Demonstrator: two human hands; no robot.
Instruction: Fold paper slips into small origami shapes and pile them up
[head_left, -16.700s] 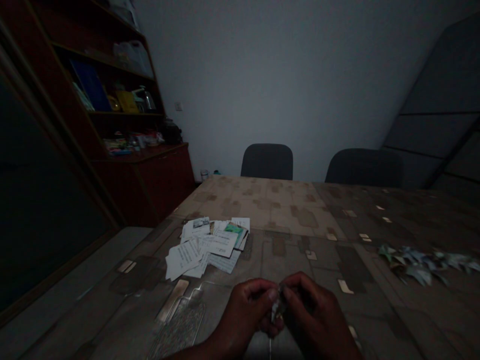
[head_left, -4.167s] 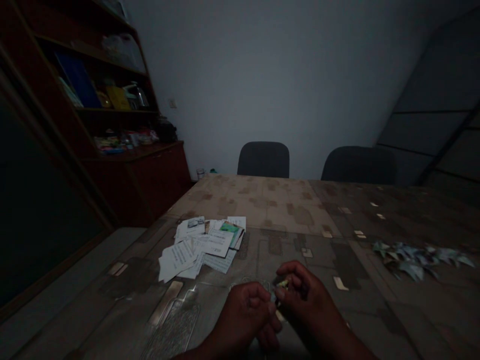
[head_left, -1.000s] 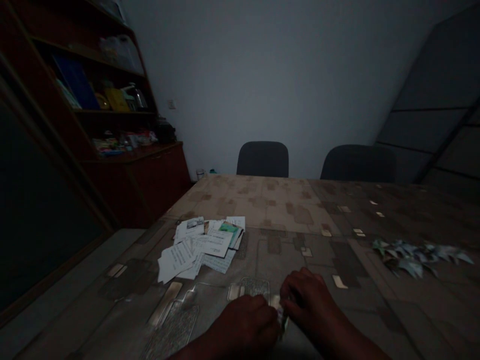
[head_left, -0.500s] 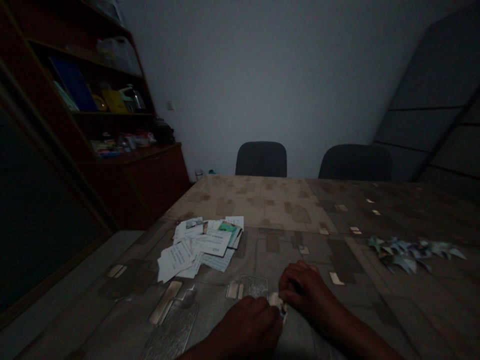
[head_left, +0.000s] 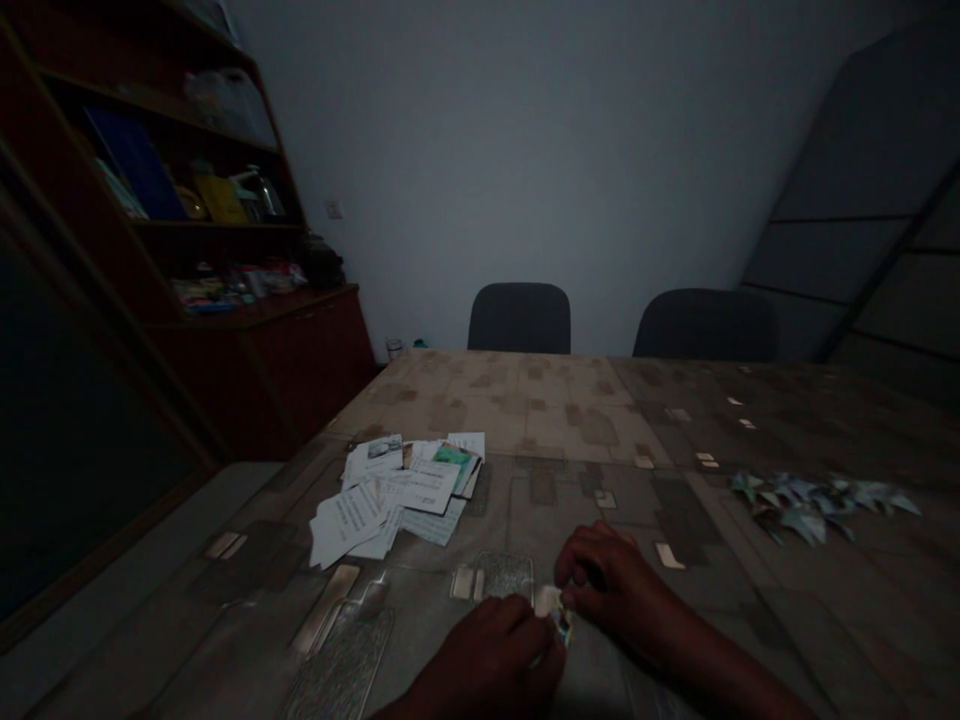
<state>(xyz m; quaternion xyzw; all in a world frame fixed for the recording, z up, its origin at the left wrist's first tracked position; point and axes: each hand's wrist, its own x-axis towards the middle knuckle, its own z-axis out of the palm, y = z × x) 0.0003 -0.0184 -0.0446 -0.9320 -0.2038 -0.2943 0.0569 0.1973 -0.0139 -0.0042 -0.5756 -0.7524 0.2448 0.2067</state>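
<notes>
Low at the front of the table, my left hand (head_left: 495, 650) pinches a small folded piece of paper (head_left: 562, 622) between thumb and fingers. My right hand (head_left: 611, 580) has its fingertips closed on the paper's upper right edge. Much of the paper is hidden by the fingers, and its exact shape is too small and dark to make out. To the left lies a loose pile of printed paper cards (head_left: 382, 500), one with a green picture. Several folded paper pieces with pointed tips (head_left: 817, 505) lie in a cluster on the right.
A patterned cloth (head_left: 525, 400) covers the table. Two dark chairs (head_left: 519, 318) stand at its far side, against a pale wall. On the left is a reddish wooden cabinet (head_left: 307, 350) with filled shelves. The room is dim.
The view has shifted slightly. Both hands stay at the small paper, with the fingers moving only a little; a bit more of the paper shows between them.
</notes>
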